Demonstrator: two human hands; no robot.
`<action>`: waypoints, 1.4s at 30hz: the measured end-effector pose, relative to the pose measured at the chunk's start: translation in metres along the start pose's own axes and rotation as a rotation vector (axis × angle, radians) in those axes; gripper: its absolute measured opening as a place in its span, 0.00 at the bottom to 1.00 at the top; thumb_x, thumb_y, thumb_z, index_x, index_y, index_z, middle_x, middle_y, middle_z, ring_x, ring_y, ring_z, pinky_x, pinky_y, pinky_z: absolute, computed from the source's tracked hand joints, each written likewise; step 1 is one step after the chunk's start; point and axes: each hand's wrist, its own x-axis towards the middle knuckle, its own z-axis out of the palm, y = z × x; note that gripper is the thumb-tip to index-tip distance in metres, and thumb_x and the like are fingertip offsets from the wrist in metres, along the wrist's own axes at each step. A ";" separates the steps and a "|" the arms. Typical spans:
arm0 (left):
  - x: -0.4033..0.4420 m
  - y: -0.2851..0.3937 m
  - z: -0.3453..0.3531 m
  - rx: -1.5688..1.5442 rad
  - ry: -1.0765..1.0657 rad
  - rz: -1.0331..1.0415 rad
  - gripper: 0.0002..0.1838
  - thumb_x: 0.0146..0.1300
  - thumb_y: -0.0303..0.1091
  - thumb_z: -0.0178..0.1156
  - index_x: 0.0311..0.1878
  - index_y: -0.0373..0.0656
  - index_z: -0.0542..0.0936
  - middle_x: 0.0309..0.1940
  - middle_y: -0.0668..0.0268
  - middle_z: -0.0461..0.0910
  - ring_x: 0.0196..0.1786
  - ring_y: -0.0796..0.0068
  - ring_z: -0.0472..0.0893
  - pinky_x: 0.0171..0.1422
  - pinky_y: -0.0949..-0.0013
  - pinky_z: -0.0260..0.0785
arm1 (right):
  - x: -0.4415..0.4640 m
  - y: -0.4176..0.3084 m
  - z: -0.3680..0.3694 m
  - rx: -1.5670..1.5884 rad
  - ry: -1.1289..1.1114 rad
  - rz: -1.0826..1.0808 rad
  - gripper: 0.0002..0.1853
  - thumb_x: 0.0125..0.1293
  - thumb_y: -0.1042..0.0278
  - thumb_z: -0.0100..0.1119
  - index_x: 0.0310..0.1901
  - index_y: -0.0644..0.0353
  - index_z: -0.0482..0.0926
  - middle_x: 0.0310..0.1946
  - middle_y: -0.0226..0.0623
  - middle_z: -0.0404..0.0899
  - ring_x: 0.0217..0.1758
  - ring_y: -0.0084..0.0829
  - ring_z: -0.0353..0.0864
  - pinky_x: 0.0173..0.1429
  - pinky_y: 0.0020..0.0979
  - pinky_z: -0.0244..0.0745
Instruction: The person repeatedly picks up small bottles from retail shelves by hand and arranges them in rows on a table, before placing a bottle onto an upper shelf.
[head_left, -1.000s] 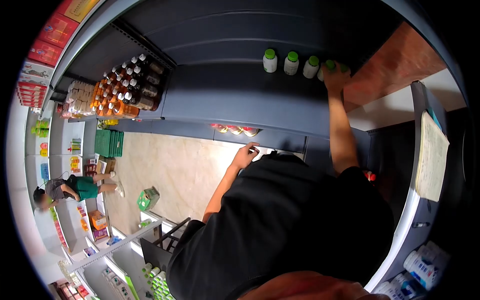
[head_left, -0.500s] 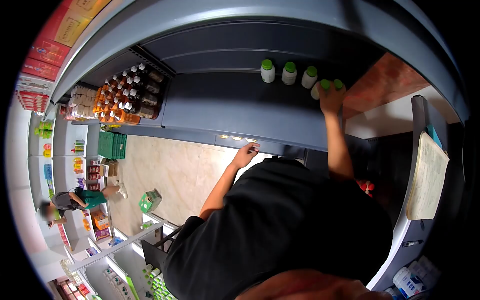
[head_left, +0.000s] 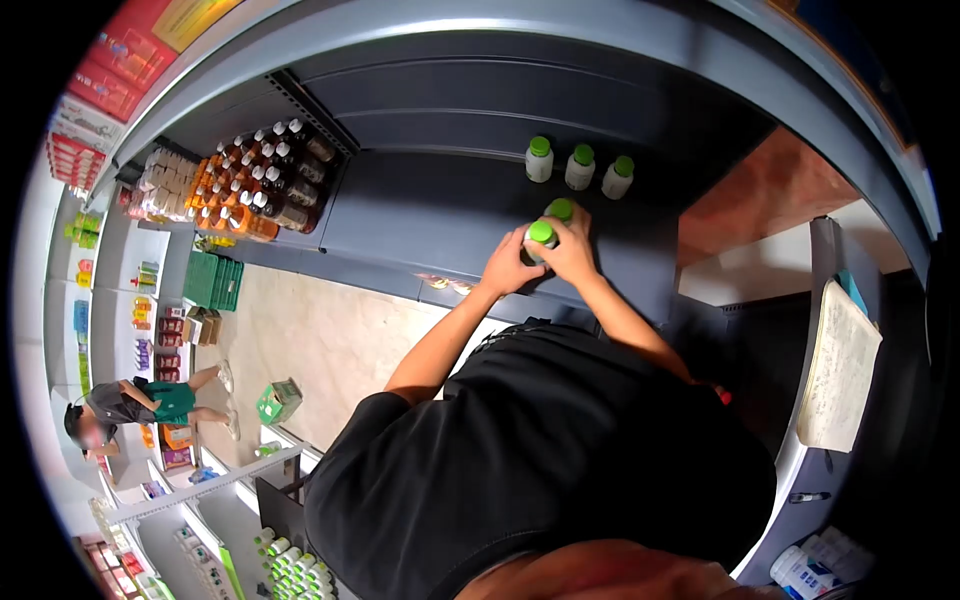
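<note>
Over the dark shelf board, two white bottles with green caps are close together between my hands. My left hand (head_left: pixel 508 267) is closed against the side of the nearer bottle (head_left: pixel 541 236). My right hand (head_left: pixel 574 250) wraps round both bottles from the right, its fingers reaching the farther bottle (head_left: pixel 560 209). The hands hide most of both bottle bodies, so I cannot tell whether their bases rest on the board. Behind them stand three similar upright bottles in a row: a left one (head_left: pixel 539 166), a middle one (head_left: pixel 579 173) and a right one (head_left: pixel 618 182).
Dark and orange drink bottles (head_left: pixel 265 185) crowd the shelf's left end. An open notebook (head_left: pixel 840 370) lies on a ledge at right. On the floor sit green crates (head_left: pixel 212 280) and a green box (head_left: pixel 279 402). Another person (head_left: pixel 125 402) stands by the far shelves.
My right hand has brought two bottles from the row's right end leftward and nearer to me. My left hand has risen from the shelf's front edge to the nearer bottle.
</note>
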 end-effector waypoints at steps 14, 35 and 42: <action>-0.015 -0.023 -0.030 -0.056 0.192 -0.067 0.29 0.53 0.49 0.67 0.55 0.44 0.75 0.47 0.50 0.82 0.52 0.46 0.81 0.55 0.53 0.73 | -0.007 -0.063 0.053 -0.263 0.149 -0.102 0.24 0.50 0.53 0.74 0.49 0.47 0.83 0.76 0.58 0.46 0.76 0.65 0.46 0.75 0.59 0.46; -0.399 -0.150 -0.052 -0.240 0.093 -0.680 0.42 0.45 0.60 0.70 0.62 0.47 0.73 0.55 0.50 0.80 0.58 0.51 0.78 0.62 0.56 0.68 | -0.187 -0.172 0.212 0.122 -1.548 -0.248 0.19 0.63 0.50 0.67 0.39 0.58 0.73 0.24 0.41 0.78 0.29 0.33 0.78 0.37 0.36 0.72; -0.514 -0.133 -0.058 -0.279 0.499 -0.884 0.39 0.47 0.55 0.71 0.61 0.48 0.72 0.52 0.51 0.80 0.56 0.53 0.80 0.59 0.57 0.71 | -0.248 -0.271 0.290 0.083 -1.980 -0.382 0.23 0.62 0.44 0.68 0.38 0.57 0.74 0.25 0.37 0.80 0.26 0.29 0.80 0.32 0.33 0.74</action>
